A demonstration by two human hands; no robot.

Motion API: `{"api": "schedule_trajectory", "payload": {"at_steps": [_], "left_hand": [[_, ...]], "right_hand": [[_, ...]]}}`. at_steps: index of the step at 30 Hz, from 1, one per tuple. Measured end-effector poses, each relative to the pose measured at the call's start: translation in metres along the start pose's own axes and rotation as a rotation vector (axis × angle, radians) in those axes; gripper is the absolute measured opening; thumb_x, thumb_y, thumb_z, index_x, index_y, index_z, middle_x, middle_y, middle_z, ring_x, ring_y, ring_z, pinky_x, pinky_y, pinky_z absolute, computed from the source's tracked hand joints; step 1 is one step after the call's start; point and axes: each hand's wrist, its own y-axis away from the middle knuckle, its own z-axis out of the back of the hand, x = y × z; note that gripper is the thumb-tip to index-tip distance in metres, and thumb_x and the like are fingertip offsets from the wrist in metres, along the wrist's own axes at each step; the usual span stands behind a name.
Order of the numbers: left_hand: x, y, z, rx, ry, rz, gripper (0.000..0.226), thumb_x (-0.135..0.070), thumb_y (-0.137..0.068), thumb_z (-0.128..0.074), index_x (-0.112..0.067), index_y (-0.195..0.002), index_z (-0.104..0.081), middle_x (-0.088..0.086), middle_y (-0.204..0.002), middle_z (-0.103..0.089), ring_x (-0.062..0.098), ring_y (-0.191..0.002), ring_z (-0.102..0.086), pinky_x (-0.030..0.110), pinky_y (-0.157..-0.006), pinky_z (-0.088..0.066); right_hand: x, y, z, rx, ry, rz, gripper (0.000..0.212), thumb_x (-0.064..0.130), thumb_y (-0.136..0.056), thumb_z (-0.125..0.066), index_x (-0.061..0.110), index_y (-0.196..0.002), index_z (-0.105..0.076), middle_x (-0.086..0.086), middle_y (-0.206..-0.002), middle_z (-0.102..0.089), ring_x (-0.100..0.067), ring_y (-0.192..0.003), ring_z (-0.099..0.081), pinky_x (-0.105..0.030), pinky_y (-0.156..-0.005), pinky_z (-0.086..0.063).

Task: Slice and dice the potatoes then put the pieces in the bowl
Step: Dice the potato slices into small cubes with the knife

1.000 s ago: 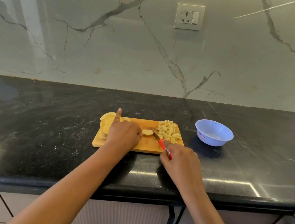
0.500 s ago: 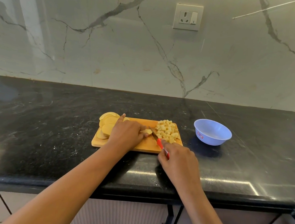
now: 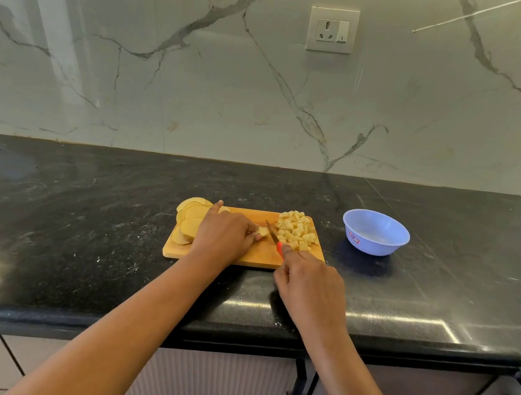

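Note:
A wooden cutting board (image 3: 265,257) lies on the black counter. Several potato slices (image 3: 191,218) are stacked at its left end, and a heap of diced potato (image 3: 296,229) sits at its right end. My left hand (image 3: 225,235) holds a small potato slice (image 3: 262,231) down on the board's middle with curled fingers, the index finger pointing away. My right hand (image 3: 307,285) grips a red-handled knife (image 3: 275,240), whose blade stands just right of that slice. A light blue bowl (image 3: 375,232) stands to the right of the board, with no potato seen inside.
The black stone counter (image 3: 85,225) runs wide on both sides of the board. A marble wall with a socket (image 3: 333,30) rises behind. The counter's front edge and cabinet handles (image 3: 296,385) lie below my arms.
My left hand's fingers have closed over the small slice, covering most of it. The knife blade has moved in close to the slice's right side.

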Motion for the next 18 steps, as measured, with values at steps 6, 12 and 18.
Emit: {"api": "schedule_trajectory", "payload": {"at_steps": [6,12,18], "left_hand": [[-0.002,0.002,0.002,0.005,0.012,0.003,0.039,-0.047,-0.099,-0.038,-0.029,-0.125,-0.062,-0.007,-0.115,-0.068,0.010,-0.108,-0.060,0.034,-0.120,-0.008],[-0.002,0.004,0.005,-0.004,0.037,0.004,0.038,-0.044,-0.098,-0.043,-0.027,-0.129,-0.058,0.004,-0.132,-0.058,0.021,-0.130,-0.043,0.031,-0.117,-0.014],[0.002,0.001,0.001,-0.019,0.041,-0.033,0.035,-0.042,-0.098,-0.045,-0.028,-0.125,-0.062,0.001,-0.124,-0.064,0.020,-0.121,-0.049,0.031,-0.117,-0.015]], "right_hand": [[-0.001,-0.003,0.009,0.009,-0.131,-0.053,0.034,0.025,-0.087,-0.062,0.025,-0.120,-0.065,0.006,-0.071,-0.064,-0.012,-0.058,-0.056,-0.024,-0.051,-0.039],[0.002,-0.009,0.018,0.108,-0.183,-0.050,0.037,0.031,-0.096,-0.047,0.030,-0.132,-0.054,0.008,-0.093,-0.070,-0.008,-0.076,-0.058,-0.022,-0.072,-0.047],[0.005,-0.023,0.024,0.193,-0.138,-0.056,0.037,0.026,-0.095,-0.044,0.030,-0.129,-0.057,0.002,-0.098,-0.070,-0.015,-0.085,-0.061,-0.024,-0.067,-0.042]]}}
